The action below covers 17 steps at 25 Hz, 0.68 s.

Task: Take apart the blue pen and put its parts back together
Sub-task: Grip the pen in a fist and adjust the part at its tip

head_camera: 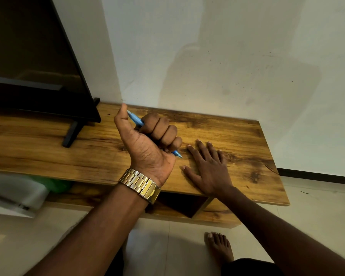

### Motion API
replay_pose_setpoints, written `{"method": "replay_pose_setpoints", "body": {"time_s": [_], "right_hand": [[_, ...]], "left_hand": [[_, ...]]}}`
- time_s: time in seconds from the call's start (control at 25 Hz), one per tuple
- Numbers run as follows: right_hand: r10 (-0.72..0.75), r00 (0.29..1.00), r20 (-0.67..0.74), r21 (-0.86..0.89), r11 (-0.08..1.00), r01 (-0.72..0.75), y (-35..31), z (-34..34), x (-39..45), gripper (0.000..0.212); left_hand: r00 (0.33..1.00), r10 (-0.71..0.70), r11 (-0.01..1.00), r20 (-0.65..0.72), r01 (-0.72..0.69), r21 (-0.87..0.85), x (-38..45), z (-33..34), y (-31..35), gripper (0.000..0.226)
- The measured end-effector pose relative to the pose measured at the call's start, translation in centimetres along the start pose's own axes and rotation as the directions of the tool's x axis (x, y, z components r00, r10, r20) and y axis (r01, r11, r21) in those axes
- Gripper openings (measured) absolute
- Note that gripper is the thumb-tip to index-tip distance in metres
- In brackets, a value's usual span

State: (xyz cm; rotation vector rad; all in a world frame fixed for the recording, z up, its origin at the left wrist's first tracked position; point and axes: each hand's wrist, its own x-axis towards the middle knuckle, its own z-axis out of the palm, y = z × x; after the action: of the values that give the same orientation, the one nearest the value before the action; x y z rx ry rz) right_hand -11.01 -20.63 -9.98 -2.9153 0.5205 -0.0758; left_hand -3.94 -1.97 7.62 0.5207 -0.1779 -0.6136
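My left hand (147, 140) is closed in a fist around the blue pen (136, 120), palm turned toward me, held above the wooden table (237, 132). The pen looks whole: its blunt end sticks out by my thumb and its tip (178, 154) pokes out below my little finger, pointing down to the right. My right hand (207, 168) lies flat on the table just right of the pen's tip, palm down, fingers spread, holding nothing. A gold watch sits on my left wrist.
A black TV (34, 62) on a stand (71, 134) occupies the table's left part. A white wall rises behind. Below the table top is a shelf with a white and green bag (28, 188). My bare foot (218, 246) rests on the tiled floor.
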Motion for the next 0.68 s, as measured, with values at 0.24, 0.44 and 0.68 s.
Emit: {"method": "replay_pose_setpoints", "body": {"time_s": [0.24,0.44,0.68], "right_hand": [[-0.001,1.000,-0.001,0.001,1.000,0.001,0.08,0.06,-0.01,0.085],[-0.003,1.000,-0.013,0.006,1.000,0.003,0.20,0.20,0.02,0.085],[-0.006,1.000,-0.022,0.007,1.000,0.006,0.22,0.46,0.10,0.084]], "left_hand": [[1.000,-0.007,1.000,0.017,0.007,-0.007,0.13,0.01,-0.02,0.064],[1.000,0.004,0.999,0.019,-0.003,-0.047,0.08,-0.27,0.01,0.067],[1.000,0.003,0.999,0.012,-0.002,-0.047,0.16,-0.44,0.18,0.062]]}}
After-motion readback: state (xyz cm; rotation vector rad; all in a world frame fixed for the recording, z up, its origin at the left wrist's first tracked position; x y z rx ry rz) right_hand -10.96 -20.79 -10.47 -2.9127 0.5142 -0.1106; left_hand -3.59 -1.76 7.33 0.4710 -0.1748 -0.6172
